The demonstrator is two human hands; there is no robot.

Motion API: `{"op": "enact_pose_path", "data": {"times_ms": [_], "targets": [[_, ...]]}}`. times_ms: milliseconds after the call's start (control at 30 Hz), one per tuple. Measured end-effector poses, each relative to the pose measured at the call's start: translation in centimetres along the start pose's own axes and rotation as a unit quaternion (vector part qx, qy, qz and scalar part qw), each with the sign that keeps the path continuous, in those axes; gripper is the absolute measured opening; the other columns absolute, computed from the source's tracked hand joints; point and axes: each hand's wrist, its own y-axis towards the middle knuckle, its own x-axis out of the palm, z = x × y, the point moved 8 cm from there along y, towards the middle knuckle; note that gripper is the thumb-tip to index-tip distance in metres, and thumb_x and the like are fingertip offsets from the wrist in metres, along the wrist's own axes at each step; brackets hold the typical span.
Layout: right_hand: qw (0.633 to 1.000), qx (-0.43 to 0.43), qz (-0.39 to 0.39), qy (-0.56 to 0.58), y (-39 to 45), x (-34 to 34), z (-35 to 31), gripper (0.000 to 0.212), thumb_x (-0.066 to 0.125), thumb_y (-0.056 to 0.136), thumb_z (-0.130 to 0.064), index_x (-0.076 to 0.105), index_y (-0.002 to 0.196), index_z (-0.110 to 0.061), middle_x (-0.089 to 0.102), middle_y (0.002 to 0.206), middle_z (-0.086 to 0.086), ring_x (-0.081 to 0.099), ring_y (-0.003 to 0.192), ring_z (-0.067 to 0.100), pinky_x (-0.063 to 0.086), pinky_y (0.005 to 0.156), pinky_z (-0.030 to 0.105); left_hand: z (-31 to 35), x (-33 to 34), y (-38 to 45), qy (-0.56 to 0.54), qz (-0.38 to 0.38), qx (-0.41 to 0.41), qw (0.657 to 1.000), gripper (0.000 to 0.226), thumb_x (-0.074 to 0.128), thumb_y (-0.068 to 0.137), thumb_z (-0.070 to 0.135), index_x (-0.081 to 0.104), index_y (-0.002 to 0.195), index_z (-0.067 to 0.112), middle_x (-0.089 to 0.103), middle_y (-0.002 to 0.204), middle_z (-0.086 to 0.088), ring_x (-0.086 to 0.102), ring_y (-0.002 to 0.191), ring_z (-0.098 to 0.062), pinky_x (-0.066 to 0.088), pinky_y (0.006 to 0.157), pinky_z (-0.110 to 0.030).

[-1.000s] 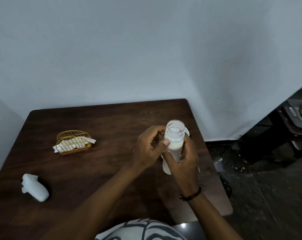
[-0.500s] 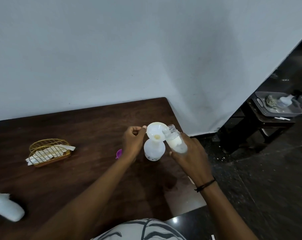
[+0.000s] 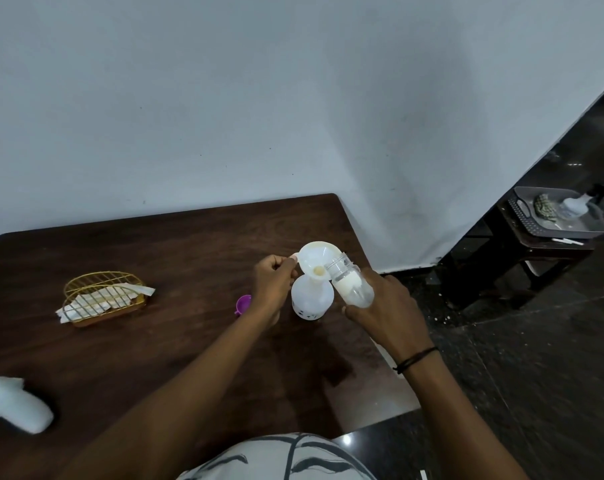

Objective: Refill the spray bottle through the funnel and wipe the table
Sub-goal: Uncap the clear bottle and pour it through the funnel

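Note:
A white round-bodied spray bottle (image 3: pixel 311 299) stands on the dark wooden table (image 3: pixel 175 244) near its right edge, with a white funnel (image 3: pixel 316 259) seated in its neck. My left hand (image 3: pixel 274 282) pinches the funnel's rim tab. My right hand (image 3: pixel 383 310) holds a clear jar (image 3: pixel 350 284) of milky liquid, tilted with its mouth over the funnel. Pale liquid sits in the funnel's throat. A white object (image 3: pixel 16 407), cloth or spray head, lies at the table's front left.
A purple cap (image 3: pixel 243 304) lies just left of my left wrist. A gold wire basket (image 3: pixel 103 297) with folded napkins sits at the table's left. Beyond the table's right edge stands a dark stool carrying a grey tray (image 3: pixel 557 216) with items.
A second ago both hands held the jar upright in front of me. Since then my left hand took the funnel's tab and my right hand tipped the jar over the funnel.

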Motion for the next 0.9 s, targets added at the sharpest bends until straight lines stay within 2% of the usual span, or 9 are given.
{"op": "enact_pose_path", "data": {"times_ms": [200, 500, 900], "targets": [[1.0, 0.021, -0.02, -0.007, 0.26, 0.15, 0.76, 0.054, 0.073, 0.068, -0.041, 0.057, 0.118, -0.028, 0.063, 0.104, 0.0, 0.063, 0.094, 0.026, 0.044, 0.071, 0.03, 0.2, 0.38, -0.14, -0.004, -0.014, -0.002, 1.0, 0.024, 0.064, 0.093, 0.026, 0.064, 0.075, 0.012, 0.065, 0.07, -0.002, 0.058, 0.065, -0.012, 0.048, 0.063, -0.029], [0.999, 0.009, -0.029, -0.045, 0.67, 0.01, 0.34, 0.055, 0.075, 0.072, -0.037, 0.059, 0.123, -0.026, 0.067, 0.11, 0.003, 0.064, 0.099, 0.027, 0.042, 0.072, 0.028, 0.14, 0.51, -0.44, -0.02, -0.017, -0.012, 1.0, 0.023, 0.063, 0.094, 0.025, 0.065, 0.082, 0.005, 0.064, 0.072, -0.004, 0.057, 0.067, -0.013, 0.049, 0.064, -0.028], [0.998, 0.011, -0.036, -0.06, 0.65, 0.08, 0.46, 0.064, 0.074, 0.069, -0.047, 0.053, 0.127, -0.03, 0.064, 0.11, 0.004, 0.063, 0.099, 0.027, 0.046, 0.076, 0.032, 0.14, 0.46, -0.43, -0.025, -0.014, -0.011, 1.0, 0.021, 0.06, 0.096, 0.024, 0.063, 0.085, 0.006, 0.063, 0.074, -0.004, 0.056, 0.068, -0.013, 0.048, 0.066, -0.028]]}}
